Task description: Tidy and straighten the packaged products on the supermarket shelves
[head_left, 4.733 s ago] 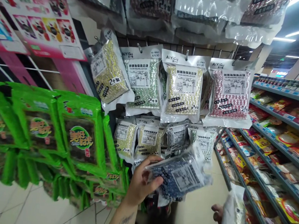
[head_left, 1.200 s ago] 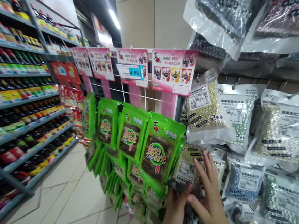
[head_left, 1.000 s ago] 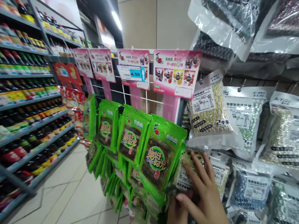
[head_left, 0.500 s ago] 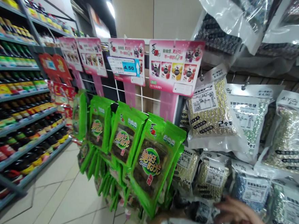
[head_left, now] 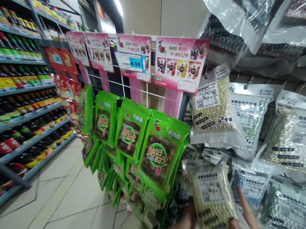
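A clear plastic pack of glittery gold scrub sponges [head_left: 211, 199] is held up at the lower right, tilted a little to the left. My left hand [head_left: 184, 223] grips its left side, with most of the fingers hidden behind the pack. The thumb of my right hand [head_left: 248, 224] presses on the pack's lower right front, and a finger points up along that side. Right behind my right hand hangs a pack of blue scrub sponges [head_left: 254, 188]. Above hangs another gold pack [head_left: 213, 108] on a hook.
Green seaweed snack bags [head_left: 156, 156] hang in rows left of my hands, below pink header cards [head_left: 181, 64]. Several silvery sponge packs [head_left: 295, 135] fill the rack on the right. Across the tiled aisle [head_left: 66, 188] stand shelves of bottles [head_left: 19, 119].
The gold sponge pack has risen from the bottom edge into fuller view, with my left hand on it. My right hand has come down onto the pack's right side.
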